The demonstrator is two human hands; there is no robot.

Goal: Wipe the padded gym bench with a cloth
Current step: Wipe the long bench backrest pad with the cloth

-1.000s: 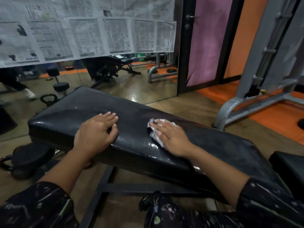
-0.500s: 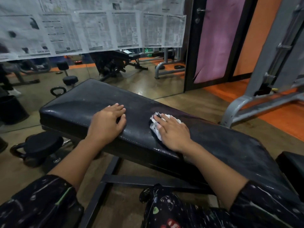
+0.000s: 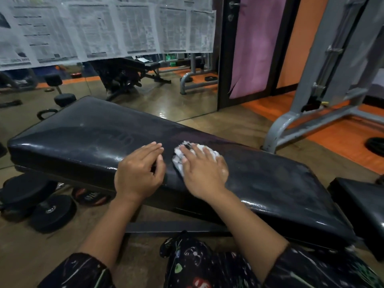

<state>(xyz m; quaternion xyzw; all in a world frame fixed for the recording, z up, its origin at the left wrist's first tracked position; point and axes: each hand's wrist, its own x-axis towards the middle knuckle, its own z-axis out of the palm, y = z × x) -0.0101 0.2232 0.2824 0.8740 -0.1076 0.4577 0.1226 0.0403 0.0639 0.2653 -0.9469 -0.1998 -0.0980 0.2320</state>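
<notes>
A long black padded bench [image 3: 83, 140] runs from left to lower right across the view, its vinyl shiny and streaked. My right hand [image 3: 202, 172] lies flat on the pad's middle, pressing a crumpled white cloth [image 3: 179, 157] whose edge shows past my fingers on the left. My left hand [image 3: 140, 173] rests palm down on the bench's near edge just left of the cloth, fingers slightly apart, holding nothing.
Black dumbbells [image 3: 49, 210] lie on the floor under the bench's left end. A second black pad [image 3: 361, 204] sits at the right. A grey machine frame [image 3: 301, 119] stands on orange flooring behind. A mirror wall [image 3: 145, 96] with taped newspapers is beyond the bench.
My view has shifted so the bench and both hands sit further right. My hands are now closer together, and my right hand still presses the cloth on the pad.
</notes>
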